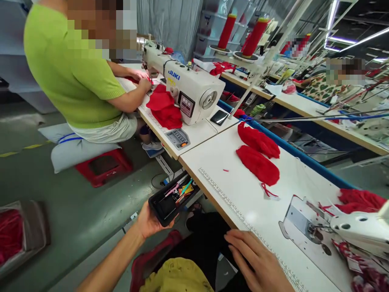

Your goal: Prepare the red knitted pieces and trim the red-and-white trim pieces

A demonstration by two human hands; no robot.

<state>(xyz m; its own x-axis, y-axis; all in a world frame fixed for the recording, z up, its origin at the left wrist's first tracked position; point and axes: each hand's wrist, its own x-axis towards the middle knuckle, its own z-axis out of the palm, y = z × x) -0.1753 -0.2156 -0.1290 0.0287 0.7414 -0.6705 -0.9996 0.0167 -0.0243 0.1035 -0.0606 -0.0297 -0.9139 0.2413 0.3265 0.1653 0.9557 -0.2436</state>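
Note:
My left hand [148,222] is wrapped round the front end of a black drawer [165,217] that sticks out from under the table. Inside the drawer lie pens, a teal stick-like tool [186,186], a pink tool [172,190] and other small items. Flat over the table's front edge rests my right hand [253,255], fingers stretched out and holding nothing. Two red fabric pieces [257,164] lie further back on the white tabletop [225,190]. To the right is a sewing machine [358,225] with a metal plate and red cloth around it.
A co-worker in a green top [69,77] sits at a JUKI sewing machine [185,85] with red cloth [165,106]. Red thread cones [254,38] stand behind. A red stool [103,166] and a bin of red scraps [12,235] are at left.

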